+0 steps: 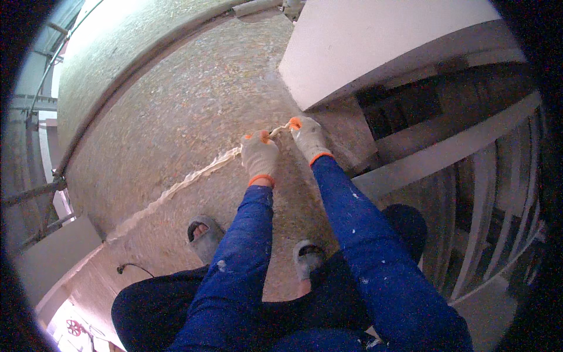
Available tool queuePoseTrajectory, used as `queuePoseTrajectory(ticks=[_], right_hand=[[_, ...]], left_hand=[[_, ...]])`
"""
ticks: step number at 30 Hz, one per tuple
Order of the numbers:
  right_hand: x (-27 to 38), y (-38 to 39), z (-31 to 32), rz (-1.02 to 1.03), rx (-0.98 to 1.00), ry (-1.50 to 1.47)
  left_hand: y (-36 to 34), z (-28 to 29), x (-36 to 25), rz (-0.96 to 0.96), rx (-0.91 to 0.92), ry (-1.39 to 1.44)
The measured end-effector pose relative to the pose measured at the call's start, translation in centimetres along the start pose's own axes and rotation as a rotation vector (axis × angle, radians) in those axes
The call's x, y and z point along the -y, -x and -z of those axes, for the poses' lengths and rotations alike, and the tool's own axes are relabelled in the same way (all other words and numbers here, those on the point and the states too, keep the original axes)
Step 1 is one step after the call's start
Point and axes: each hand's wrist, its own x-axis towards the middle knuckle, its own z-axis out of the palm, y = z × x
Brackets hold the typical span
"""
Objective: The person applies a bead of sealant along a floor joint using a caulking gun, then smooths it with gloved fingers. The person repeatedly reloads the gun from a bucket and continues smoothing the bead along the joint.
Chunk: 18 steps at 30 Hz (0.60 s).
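Note:
My left hand (258,154), in an off-white knit glove with orange trim, is closed on a long, crumpled pale strip (199,171) lying across the speckled floor (187,94). A little ahead and to the right, my right hand (308,138), gloved alike, pinches the same strip near its far end. Between the two hands a short length of it shows. What the strip is made of I cannot make out. My blue sleeves have white specks.
A curved white block (381,41) stands at the upper right, above dark openings. Pale rails (481,199) run along the right. Metal poles (56,185) stand on the left. My sandalled feet (202,232) are below my hands, with a black cable (138,267) lying to their left.

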Motion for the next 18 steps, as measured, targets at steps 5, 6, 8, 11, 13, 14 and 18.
queuePoseTrajectory(ticks=[5,6,8,11,13,14,18], right_hand=[[1.6,0.5,0.6,-0.021,-0.015,0.117],[1.9,0.7,0.3,-0.007,-0.02,0.172],[2.2,0.9,0.0,0.026,-0.068,0.188],[2.3,1.1,-0.5,0.041,-0.143,0.087],[2.4,1.0,-0.8,0.039,-0.145,0.027],[2.4,1.0,-0.9,0.083,-0.058,0.086],[3.1,0.6,-1.4,0.111,-0.006,0.136]], left_hand=[[-0.1,-0.2,0.2,0.054,0.05,0.085],[-0.1,-0.4,0.4,0.078,0.049,0.09],[-0.6,-0.7,0.9,0.057,0.02,0.034],[-1.0,-1.4,1.6,0.052,0.035,0.046],[-0.8,-1.7,1.8,0.066,0.019,0.096],[-0.6,-1.8,1.9,0.072,-0.002,0.119],[0.6,-1.8,1.7,0.038,-0.178,0.208]])
